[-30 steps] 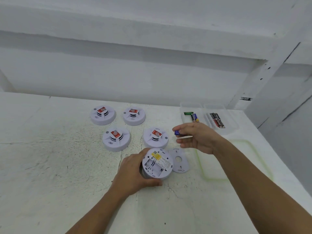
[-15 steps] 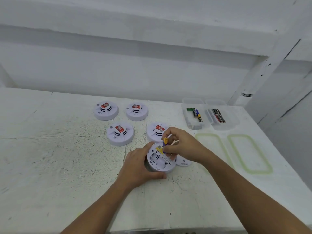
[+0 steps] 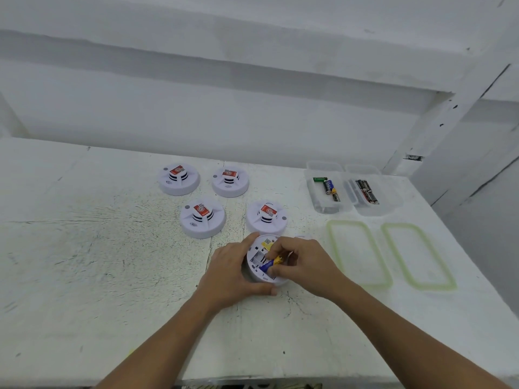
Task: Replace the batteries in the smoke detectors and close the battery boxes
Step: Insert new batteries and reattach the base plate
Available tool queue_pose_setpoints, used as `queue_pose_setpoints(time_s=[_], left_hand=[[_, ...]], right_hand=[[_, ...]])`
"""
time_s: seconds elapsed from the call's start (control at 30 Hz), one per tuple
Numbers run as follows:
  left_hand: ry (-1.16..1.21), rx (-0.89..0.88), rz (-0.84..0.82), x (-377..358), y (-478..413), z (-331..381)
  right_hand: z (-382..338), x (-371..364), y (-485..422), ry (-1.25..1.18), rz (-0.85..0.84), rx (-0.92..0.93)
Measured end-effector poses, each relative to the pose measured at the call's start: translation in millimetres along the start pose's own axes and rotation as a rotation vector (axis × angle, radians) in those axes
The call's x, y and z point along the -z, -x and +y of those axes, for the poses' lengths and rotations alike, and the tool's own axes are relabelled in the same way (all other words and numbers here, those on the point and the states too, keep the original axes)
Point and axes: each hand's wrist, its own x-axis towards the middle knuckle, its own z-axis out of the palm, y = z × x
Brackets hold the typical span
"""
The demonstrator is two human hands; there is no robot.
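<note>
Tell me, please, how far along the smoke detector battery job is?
Done: nothing I can confirm. In hand: the left hand grips the upturned detector while the right hand pinches a blue-yellow battery at its open compartment. Left: seating it, closing that cover, and perhaps the four face-up detectors, whose state I cannot tell. Both battery boxes stand open, lids beside them.

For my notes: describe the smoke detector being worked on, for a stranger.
On the white table, five round white plastic smoke detectors lie near two clear boxes. The left hand grips the nearest one. Only it lies underside up, the right hand pinching a blue-and-yellow battery at it.
</note>
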Motion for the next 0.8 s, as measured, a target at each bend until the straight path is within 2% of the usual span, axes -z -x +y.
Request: queue_pose_setpoints(time_s=[0.23,0.43,0.67,0.8], left_hand=[[0.063,0.022,-0.060,2.3,-0.7,-9.1],[0.059,0.017,-0.052,3.3,1.0,-6.6],[0.069,0.009,-0.056,2.4,-0.9,-7.6],[0.051,0.008,-0.039,1.5,0.5,-6.9]], right_hand=[[9.6,-4.4,5.0,0.133,0.068,0.156],[5.1,2.4,9.1,0.177,-0.028,0.299],[11.5,12.3,7.3,0.157,-0.159,0.133],[12.1,14.7,6.6,0.114,-0.202,0.119]])
